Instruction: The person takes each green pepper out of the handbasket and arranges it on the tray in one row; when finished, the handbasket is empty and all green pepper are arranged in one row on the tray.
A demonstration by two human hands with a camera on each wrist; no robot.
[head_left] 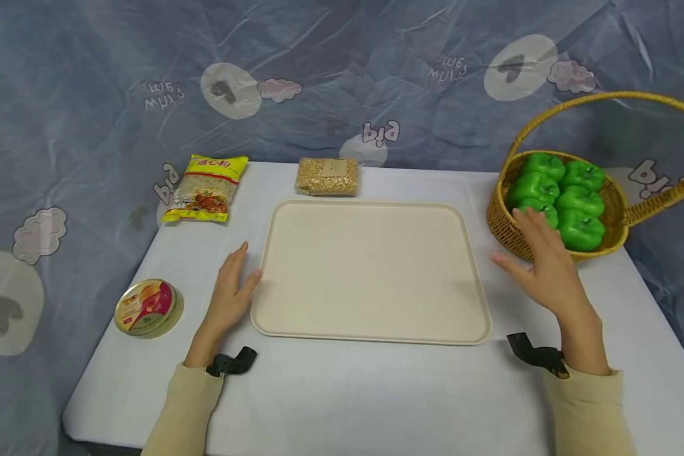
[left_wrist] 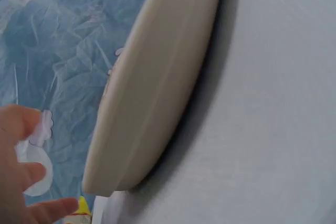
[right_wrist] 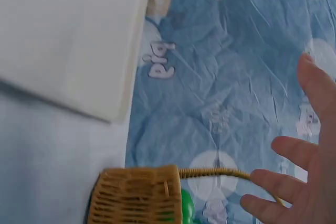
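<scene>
A cream rectangular tray point(head_left: 370, 272) lies in the middle of the white table. My left hand point(head_left: 232, 292) is at the tray's left edge, fingers extended and holding nothing; in the left wrist view the tray's side point(left_wrist: 157, 77) rises beside the fingers point(left_wrist: 32, 174). On the right, my right hand point(head_left: 547, 269) is spread at the near left side of a wicker basket point(head_left: 507, 231), overlapping its rim in the head view. Several green bell peppers point(head_left: 581, 229) fill the basket. The right wrist view shows the fingers point(right_wrist: 294, 153) apart, with the basket point(right_wrist: 136, 195) below left.
A yellow bag of pasta point(head_left: 205, 190) lies at the back left, and a clear pack of grains point(head_left: 327, 177) behind the tray. A round tin point(head_left: 148, 308) stands at the left edge. The basket's tall handle point(head_left: 604, 96) arches up. A patterned blue-grey cloth point(head_left: 342, 76) hangs behind.
</scene>
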